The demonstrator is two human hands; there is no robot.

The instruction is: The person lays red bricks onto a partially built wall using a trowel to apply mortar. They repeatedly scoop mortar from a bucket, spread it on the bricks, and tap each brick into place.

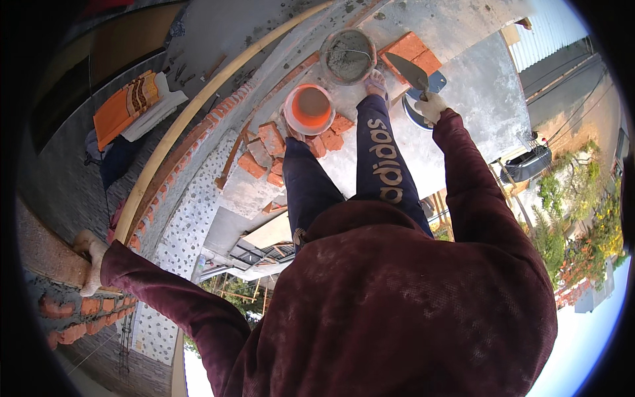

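My right hand [431, 108], in a pale glove or coated with pale dust, is closed round the handle of a pointed trowel [405, 69]. The trowel's blade reaches left over stacked red bricks [408, 47]. Just below that hand is a dark blue and white round container [415, 112], partly hidden. Far to the left, my left hand [92, 262] clasps the end of a brown slab-like edge [56, 248] above a mortared brick wall [76, 317]. A round pan of wet grey mortar [348, 57] lies ahead of my feet.
An orange bucket [308, 109] with brownish contents stands near my left foot, beside loose bricks [270, 139]. A long curved wooden pole [169, 135] runs along the brick edge on the left. Lower ground with a dark vehicle [527, 164] and plants shows at right.
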